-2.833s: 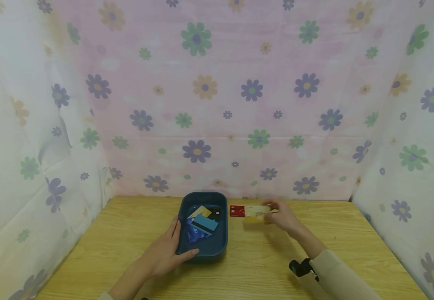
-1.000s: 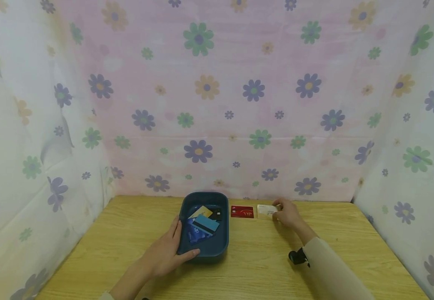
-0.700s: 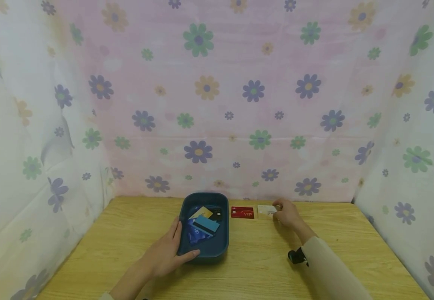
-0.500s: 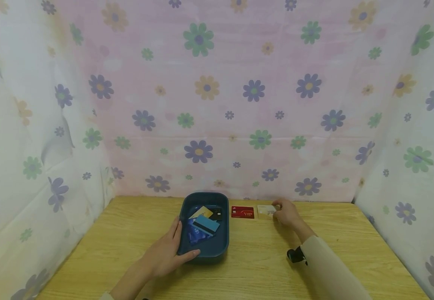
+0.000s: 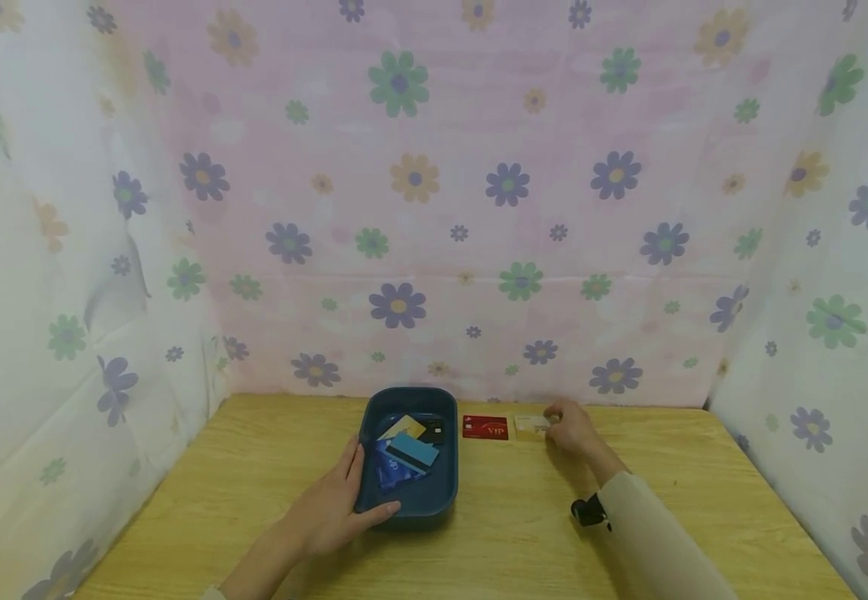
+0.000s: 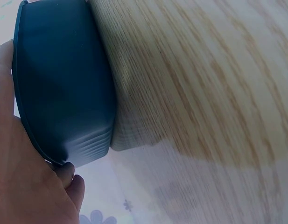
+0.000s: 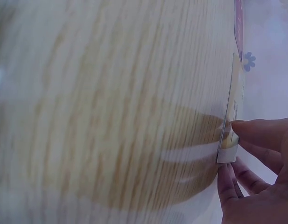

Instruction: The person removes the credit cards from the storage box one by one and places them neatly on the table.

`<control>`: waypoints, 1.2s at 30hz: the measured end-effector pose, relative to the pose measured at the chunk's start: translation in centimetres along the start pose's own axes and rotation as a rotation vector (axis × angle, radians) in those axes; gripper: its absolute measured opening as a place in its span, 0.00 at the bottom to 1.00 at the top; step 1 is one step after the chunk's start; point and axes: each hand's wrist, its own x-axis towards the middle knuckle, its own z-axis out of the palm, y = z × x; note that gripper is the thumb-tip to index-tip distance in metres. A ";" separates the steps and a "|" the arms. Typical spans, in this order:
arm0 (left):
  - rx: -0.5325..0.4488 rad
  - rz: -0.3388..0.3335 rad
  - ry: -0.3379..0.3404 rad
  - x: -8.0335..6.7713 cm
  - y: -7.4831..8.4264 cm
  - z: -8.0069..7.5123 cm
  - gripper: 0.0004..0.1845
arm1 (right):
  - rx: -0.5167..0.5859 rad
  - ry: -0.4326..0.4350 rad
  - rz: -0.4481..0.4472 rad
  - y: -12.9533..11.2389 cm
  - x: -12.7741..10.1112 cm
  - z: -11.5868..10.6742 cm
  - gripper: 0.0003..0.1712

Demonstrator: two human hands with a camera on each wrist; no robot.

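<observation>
A dark blue plastic bin (image 5: 417,502) stands on the table, and my left hand (image 5: 326,507) grips its left side with the thumb over the near rim. In the left wrist view, fingertips (image 6: 74,184) curl at the bin's corner. My right hand (image 5: 575,428) pinches the right end of a pale gold card (image 5: 530,427) low at the table's back. The right wrist view shows the thumb on the card (image 7: 234,100) and other fingers at its end. Left of it, a red VIP card (image 5: 485,427) lies flat, a narrow gap between them.
Inside the bin lie a light blue card (image 5: 413,452) with a dark stripe, a blue VIP card (image 5: 395,475), a yellow card (image 5: 401,427) and a black card (image 5: 434,431). A flowered curtain (image 5: 449,350) rises behind the wooden table (image 5: 509,533).
My right hand has moved the gold card rightward from over the red card and lowered it beside it, uncovering the red card. For the last second it stays there; my left hand keeps the bin.
</observation>
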 end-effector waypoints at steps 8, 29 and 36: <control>-0.005 0.000 -0.001 0.0 -0.2 0.3 0.64 | 0.004 -0.027 0.024 0.3 -0.2 0.3 0.20; -0.016 -0.009 -0.017 0.1 0.1 -0.1 0.64 | -0.025 -0.022 -0.008 0.1 -0.4 -0.2 0.21; -0.016 -0.014 -0.013 0.2 -0.2 0.1 0.64 | -0.128 0.001 -0.075 -0.3 -0.9 -0.5 0.17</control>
